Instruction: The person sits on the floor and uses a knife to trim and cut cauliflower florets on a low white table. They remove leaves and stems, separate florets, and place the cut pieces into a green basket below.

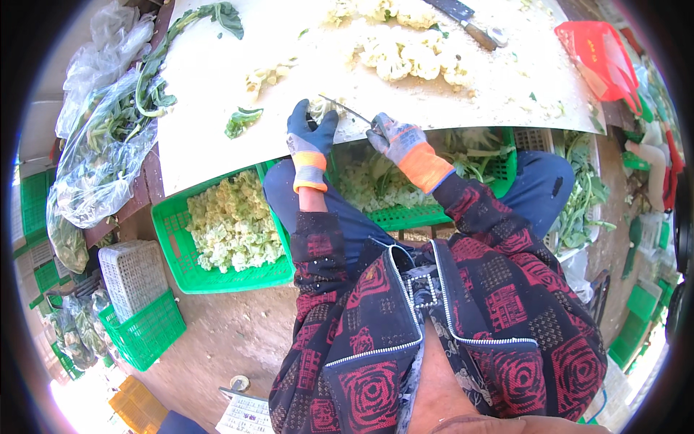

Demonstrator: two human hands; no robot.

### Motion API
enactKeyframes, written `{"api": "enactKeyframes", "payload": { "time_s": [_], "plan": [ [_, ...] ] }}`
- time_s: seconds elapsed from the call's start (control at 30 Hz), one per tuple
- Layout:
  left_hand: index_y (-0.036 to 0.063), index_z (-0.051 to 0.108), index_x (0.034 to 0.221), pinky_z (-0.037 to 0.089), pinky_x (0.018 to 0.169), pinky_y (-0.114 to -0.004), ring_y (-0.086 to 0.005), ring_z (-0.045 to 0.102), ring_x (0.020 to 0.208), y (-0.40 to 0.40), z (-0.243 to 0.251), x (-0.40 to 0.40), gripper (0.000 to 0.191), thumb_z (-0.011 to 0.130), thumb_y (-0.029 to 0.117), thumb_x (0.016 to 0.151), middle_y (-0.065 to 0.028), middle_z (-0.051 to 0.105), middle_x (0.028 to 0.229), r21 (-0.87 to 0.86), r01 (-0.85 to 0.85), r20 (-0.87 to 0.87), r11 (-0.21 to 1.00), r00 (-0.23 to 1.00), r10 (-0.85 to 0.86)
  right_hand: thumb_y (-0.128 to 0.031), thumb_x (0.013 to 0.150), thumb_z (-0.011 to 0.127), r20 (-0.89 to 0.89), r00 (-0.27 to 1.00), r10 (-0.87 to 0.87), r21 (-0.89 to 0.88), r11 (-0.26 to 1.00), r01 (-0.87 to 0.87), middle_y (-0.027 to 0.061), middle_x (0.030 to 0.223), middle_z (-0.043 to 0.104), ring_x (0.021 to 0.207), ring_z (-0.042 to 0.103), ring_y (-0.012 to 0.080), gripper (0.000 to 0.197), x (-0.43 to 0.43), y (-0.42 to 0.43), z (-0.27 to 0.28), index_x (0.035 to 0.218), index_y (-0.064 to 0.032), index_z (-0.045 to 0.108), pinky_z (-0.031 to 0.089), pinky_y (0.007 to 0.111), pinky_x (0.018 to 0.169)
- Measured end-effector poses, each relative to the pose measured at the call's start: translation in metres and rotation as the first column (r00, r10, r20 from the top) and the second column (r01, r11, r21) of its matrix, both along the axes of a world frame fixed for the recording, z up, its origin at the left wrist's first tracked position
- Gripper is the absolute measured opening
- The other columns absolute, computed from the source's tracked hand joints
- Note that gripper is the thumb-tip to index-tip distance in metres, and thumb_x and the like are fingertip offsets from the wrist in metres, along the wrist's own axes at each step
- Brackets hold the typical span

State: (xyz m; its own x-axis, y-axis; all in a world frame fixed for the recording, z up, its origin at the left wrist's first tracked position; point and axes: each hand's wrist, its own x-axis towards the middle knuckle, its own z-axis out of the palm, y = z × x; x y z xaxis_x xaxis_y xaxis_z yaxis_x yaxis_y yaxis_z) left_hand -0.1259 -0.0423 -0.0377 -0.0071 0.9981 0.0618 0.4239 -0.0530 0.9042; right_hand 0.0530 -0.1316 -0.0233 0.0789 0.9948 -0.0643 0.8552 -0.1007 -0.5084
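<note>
My left hand [312, 130], in a dark-palmed work glove with an orange cuff, is closed around a small cauliflower piece [323, 107] at the near edge of the white tabletop [206, 108]. A small knife [347, 108] is gripped in my gloved right hand [393, 138], its thin blade pointing left towards that piece. Behind the hands lie several cauliflower heads [417, 57]. Loose pale florets or trimmings [265, 76] and a green leaf [243, 121] rest to the left. A larger knife with a wooden handle [480, 37] lies at the upper right.
Below the table edge, a green plastic crate [233, 285] holds cut florets [233, 222]; another green crate [406, 217] holds florets and leaves. Plastic bags with greens [108, 157] hang at the left. A red plastic bag [599, 59] and leafy greens [580, 195] are at the right.
</note>
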Motion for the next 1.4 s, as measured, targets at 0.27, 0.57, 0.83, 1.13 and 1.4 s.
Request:
{"api": "enactKeyframes", "payload": {
  "time_s": [0.27, 0.57, 0.83, 1.13, 1.4],
  "plan": [
    [-0.0027, 0.065, 0.1, 0.046, 0.061, -0.032, -0.0169, 0.053, 0.064, -0.004, -0.005, 0.0, 0.046, 0.083, 0.03, 0.072, -0.0071, 0.06, 0.07, 0.179, -0.011, -0.162, 0.984, 0.986, 0.041, -0.039, 0.091, 0.056, 0.131, 0.991, 0.038, -0.074, 0.997, -0.028, 0.0198, 0.087, 0.068, 0.08, 0.065, 0.0414, 0.036, -0.013, 0.012, -0.017, 0.108, -0.008, 0.052, 0.05, 0.049, 0.069],
    [0.0043, 0.062, 0.103, 0.05, 0.075, -0.042, -0.0364, 0.061, 0.085, -0.013, -0.006, -0.014, 0.029, 0.072, 0.013, 0.078, -0.0182, 0.059, 0.104, 0.168, 0.11, -0.43, 0.98, 0.902, -0.028, -0.036, 0.09, 0.057, -0.636, 0.706, -0.312, -0.445, 0.896, -0.006, 0.0056, 0.068, 0.064, 0.048, 0.055, 0.0119, 0.029, 0.016, 0.022, 0.011, 0.099, -0.0085, 0.061, 0.045, 0.031, 0.044],
    [0.0118, 0.067, 0.105, 0.047, 0.097, -0.041, -0.0339, 0.054, 0.115, -0.008, 0.015, 0.002, 0.035, 0.066, 0.007, 0.07, -0.0107, 0.059, 0.126, 0.22, 0.408, -0.399, 0.886, 0.867, -0.3, -0.043, 0.087, 0.06, -0.224, 0.971, -0.089, -0.14, 0.988, 0.059, 0.0193, 0.086, 0.068, 0.083, 0.065, 0.0383, 0.04, 0.044, -0.019, 0.003, 0.101, -0.0052, 0.058, 0.051, 0.044, 0.077],
    [0.0134, 0.066, 0.117, 0.053, 0.081, -0.041, -0.0321, 0.068, 0.088, 0.056, 0.041, 0.03, 0.045, 0.065, 0.031, 0.076, -0.0156, 0.071, 0.093, 0.043, 0.171, -0.407, 0.984, 0.903, -0.139, -0.049, 0.09, 0.054, -0.079, 0.974, -0.214, -0.116, 0.972, 0.204, 0.0206, 0.099, 0.068, 0.093, 0.064, 0.0409, 0.045, 0.02, 0.028, 0.022, 0.111, -0.0087, 0.051, 0.049, 0.049, 0.081],
    [0.0107, 0.07, 0.105, 0.051, 0.086, -0.042, -0.0348, 0.064, 0.098, 0.044, 0.038, 0.056, 0.038, 0.068, 0.034, 0.075, -0.0158, 0.068, 0.105, 0.014, 0.118, -0.588, 0.993, 0.804, -0.088, -0.051, 0.092, 0.049, -0.068, 0.979, -0.194, -0.106, 0.977, 0.186, 0.022, 0.099, 0.068, 0.093, 0.065, 0.0412, 0.048, 0.014, 0.017, 0.021, 0.114, -0.0082, 0.049, 0.05, 0.049, 0.082]
  ]
}}
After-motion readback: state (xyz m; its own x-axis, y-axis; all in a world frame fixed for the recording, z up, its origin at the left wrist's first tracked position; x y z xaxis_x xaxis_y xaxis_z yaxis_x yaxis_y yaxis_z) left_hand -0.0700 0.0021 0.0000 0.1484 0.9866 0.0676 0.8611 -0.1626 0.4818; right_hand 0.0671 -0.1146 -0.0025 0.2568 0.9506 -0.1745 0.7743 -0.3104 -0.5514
